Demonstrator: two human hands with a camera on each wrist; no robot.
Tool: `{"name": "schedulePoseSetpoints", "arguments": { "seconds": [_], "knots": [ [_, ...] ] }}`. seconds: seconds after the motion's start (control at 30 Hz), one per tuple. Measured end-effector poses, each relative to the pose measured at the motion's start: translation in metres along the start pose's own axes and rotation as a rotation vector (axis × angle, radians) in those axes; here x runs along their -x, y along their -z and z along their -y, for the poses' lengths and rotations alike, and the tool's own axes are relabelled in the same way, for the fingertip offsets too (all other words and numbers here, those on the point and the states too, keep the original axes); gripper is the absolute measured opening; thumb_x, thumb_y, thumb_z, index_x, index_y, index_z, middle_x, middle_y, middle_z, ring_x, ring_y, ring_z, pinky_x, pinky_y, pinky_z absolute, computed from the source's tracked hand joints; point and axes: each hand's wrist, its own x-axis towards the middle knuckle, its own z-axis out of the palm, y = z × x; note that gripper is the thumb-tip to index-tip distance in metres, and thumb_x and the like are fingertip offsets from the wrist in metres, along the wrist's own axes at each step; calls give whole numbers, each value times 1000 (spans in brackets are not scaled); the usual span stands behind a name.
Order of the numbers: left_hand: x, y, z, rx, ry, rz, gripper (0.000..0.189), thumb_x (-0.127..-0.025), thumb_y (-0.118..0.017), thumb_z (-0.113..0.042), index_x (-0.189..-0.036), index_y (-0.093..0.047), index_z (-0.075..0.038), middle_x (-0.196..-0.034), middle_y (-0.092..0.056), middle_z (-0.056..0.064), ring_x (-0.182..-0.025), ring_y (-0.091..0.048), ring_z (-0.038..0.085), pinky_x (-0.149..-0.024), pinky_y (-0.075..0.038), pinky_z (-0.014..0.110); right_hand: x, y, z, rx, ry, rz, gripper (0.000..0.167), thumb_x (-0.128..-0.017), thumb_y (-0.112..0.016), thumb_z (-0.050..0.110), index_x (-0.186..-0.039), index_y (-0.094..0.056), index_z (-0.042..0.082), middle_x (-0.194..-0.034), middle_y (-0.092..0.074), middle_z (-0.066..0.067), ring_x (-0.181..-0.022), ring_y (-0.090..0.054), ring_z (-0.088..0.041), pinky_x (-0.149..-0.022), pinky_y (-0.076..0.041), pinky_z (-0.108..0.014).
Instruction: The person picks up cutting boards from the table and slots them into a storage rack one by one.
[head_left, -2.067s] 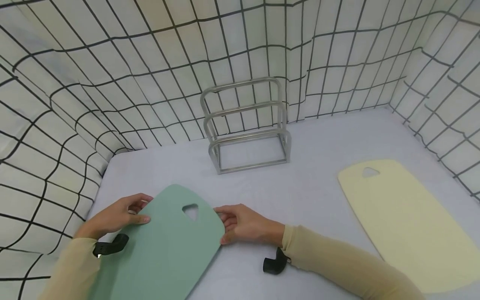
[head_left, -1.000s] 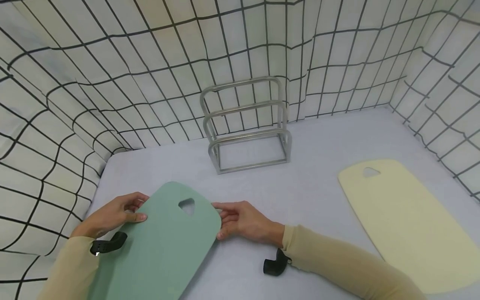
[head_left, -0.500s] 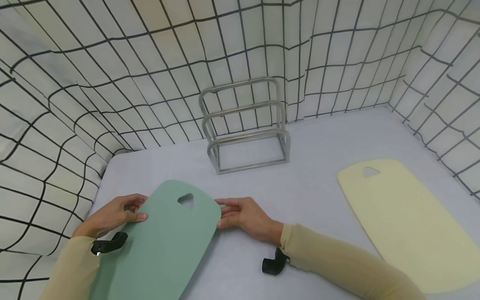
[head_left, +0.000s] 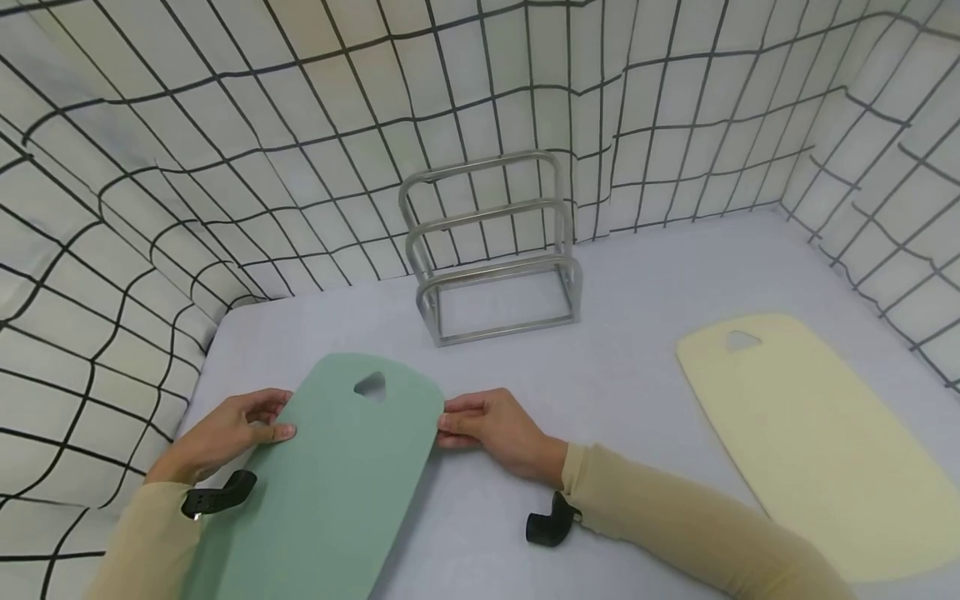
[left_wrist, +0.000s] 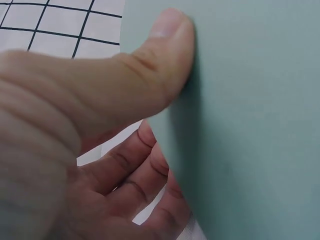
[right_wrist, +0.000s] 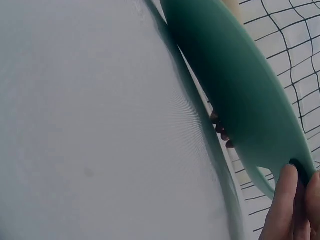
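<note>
A green cutting board [head_left: 330, 467] with a cut-out handle hole is held between both hands at the left of the head view. My left hand [head_left: 228, 432] grips its left edge, thumb on the upper face and fingers [left_wrist: 135, 185] underneath. At the top right corner, my right hand [head_left: 498, 429] pinches the edge between thumb and fingers. The right wrist view shows the underside of the green board [right_wrist: 235, 90] raised at an angle above the white surface. A pale yellow cutting board [head_left: 810, 450] lies flat at the right, apart from both hands.
A metal rack [head_left: 495, 271] with several upright loops stands on the white table surface [head_left: 615, 350] near the back. Wall cloth with a black grid [head_left: 315, 142] encloses the left, back and right. Black wrist cameras [head_left: 551, 523] sit on both wrists.
The green board's top end has turned slightly, its hole shifting up and left. My right hand has moved up along the corner, its fingers drawing closer together. The left hand stays nearly in place.
</note>
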Motion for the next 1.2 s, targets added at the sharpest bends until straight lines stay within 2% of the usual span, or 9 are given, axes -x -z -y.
{"name": "schedulePoseSetpoints", "arguments": {
  "seconds": [0.13, 0.4, 0.6, 0.83, 0.93, 1.07, 1.2],
  "knots": [
    [2, -1, -1, -9, 3, -5, 72, -96, -73, -33, -147, -46, 9, -125, -65, 17, -102, -55, 13, -77, -50, 20, -1, -1, 0, -30, 13, 5, 34, -98, -66, 1, -128, -65, -13, -122, -72, -30, -90, -78, -12, -92, -63, -34],
    [6, -7, -3, 1, 55, -49, 70, -94, -75, -39, -144, -51, 5, -116, -66, 11, -95, -56, 6, -76, -51, 21, -3, -2, -3, -68, 31, 8, 33, -102, -62, 6, -130, -65, -12, -121, -73, -28, -94, -78, -16, -92, -63, -38],
    [12, -7, -8, -22, 96, -110, 73, -95, -74, -43, -146, -50, 4, -116, -64, 14, -98, -56, 17, -75, -52, 26, -3, -3, -2, -54, 49, 7, 33, -104, -60, 10, -131, -65, -9, -120, -73, -29, -94, -78, -16, -91, -63, -39],
    [13, -8, -9, -33, 102, -124, 74, -95, -73, -44, -145, -50, 5, -116, -63, 17, -103, -58, 24, -76, -53, 29, -4, -4, -3, -52, 17, 15, 36, -106, -56, 12, -136, -62, -8, -127, -71, -27, -96, -77, -15, -90, -64, -42],
    [14, -9, -7, -47, 91, -145, 74, -95, -74, -42, -145, -49, 6, -121, -64, 22, -109, -60, 30, -76, -54, 28, -4, -3, -3, -67, 5, 28, 40, -103, -59, 5, -141, -57, -8, -133, -68, -27, -100, -76, -14, -89, -64, -41],
    [14, -9, -7, -49, 81, -161, 75, -95, -74, -42, -145, -48, 8, -124, -64, 25, -114, -61, 35, -77, -54, 28, -2, -2, -1, -89, -9, 40, 58, -93, -67, -9, -148, -51, -6, -139, -63, -30, -98, -76, -13, -88, -64, -38],
    [12, -9, -7, -45, 89, -162, 77, -95, -74, -43, -145, -48, 8, -125, -63, 26, -116, -61, 39, -79, -57, 34, -2, -1, -1, -69, -14, 61, 66, -90, -69, -11, -152, -46, -3, -139, -63, -30, -97, -76, -14, -91, -63, -38]
  ]
}}
